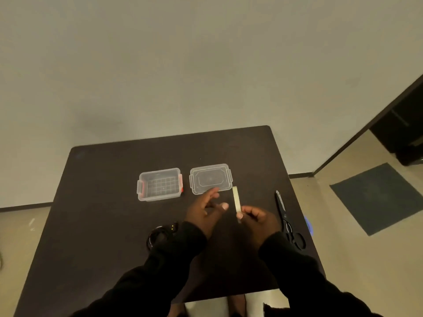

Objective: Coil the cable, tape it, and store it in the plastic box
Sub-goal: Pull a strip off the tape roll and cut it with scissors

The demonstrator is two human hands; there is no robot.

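Above the table (91,225), right hand (258,217) pinches tape strip (235,199) pointing away; left hand (203,211) spread.

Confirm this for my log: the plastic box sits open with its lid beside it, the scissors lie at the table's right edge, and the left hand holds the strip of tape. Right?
Not quite. The head view shows the strip of tape pinched in the right hand; the left hand is open and empty. The plastic box is open, its lid beside it, and the scissors lie at the right edge.

I see bare table (96,225) left of the plastic box (159,184); lid (210,178) crowds its right, scissors (288,221) farther right.
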